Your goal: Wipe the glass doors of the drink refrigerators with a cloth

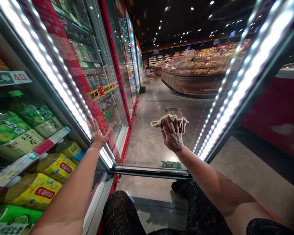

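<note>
My right hand presses a crumpled beige cloth against the inner side of a glass door, near the middle of the lower pane. Its fingers lie over the cloth, which sticks out on both sides. My left hand rests on the lit left edge of the door, thumb out and fingers spread, with nothing seen in it. Bright light strips run up both sides of the pane. A small green sticker sits low on the glass.
Shelves of bottled drinks in green and yellow packs stand close on my left, with price strips along them. More red-framed coolers line the left. Beyond the glass, a wooden display counter holds packaged goods. My knees are just below the door.
</note>
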The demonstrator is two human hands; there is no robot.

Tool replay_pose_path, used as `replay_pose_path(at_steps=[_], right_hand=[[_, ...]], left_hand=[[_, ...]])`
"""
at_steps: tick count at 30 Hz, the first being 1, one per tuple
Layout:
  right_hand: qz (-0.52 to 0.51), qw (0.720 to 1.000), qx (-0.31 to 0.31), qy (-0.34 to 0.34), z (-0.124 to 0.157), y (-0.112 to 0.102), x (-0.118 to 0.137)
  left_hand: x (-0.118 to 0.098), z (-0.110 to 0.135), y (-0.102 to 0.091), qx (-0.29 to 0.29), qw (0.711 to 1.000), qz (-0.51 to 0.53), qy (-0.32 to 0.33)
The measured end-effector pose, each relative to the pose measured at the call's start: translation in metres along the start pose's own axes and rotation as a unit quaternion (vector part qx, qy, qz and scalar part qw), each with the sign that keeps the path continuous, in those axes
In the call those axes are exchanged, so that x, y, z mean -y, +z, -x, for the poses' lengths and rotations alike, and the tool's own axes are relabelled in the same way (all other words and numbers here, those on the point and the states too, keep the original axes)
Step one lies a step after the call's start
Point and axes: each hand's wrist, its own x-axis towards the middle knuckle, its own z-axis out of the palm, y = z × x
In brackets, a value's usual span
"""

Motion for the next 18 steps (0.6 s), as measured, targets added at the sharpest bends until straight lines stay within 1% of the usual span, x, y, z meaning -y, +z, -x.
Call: replay_pose_path(at_steps=[3,5,8,12,14,18], right_hand=[[0.008,1.0,-0.014,-0.011,-0.018,-0.002,0.005],[0.005,1.0,-0.014,0.001,-0.028,-0.002,0.01],[-0.002,1.0,0.004,0.014,-0.025,0.004,0.022],[-0.01,0.999,0.03,-0.04,-0.011,0.013,0.037],[-0.014,0.998,0.036,-0.044,-0.016,0.013,0.043],[-0.026,0.999,0.04,-0.015,-0.04,0.012,0.052]], left_hand=[[0.002,0.0,0.002,-0.003,1.0,0.0,0.0],[0.003,0.0,0.002,-0.004,1.0,0.001,0.001],[0.005,0.0,0.003,-0.001,1.0,0.003,0.009],[0.006,0.002,0.003,-0.008,1.0,0.006,0.02],[0.006,0.002,0.003,-0.01,1.0,0.007,0.02],[0.006,0.003,0.002,-0.008,1.0,0.005,0.018]])
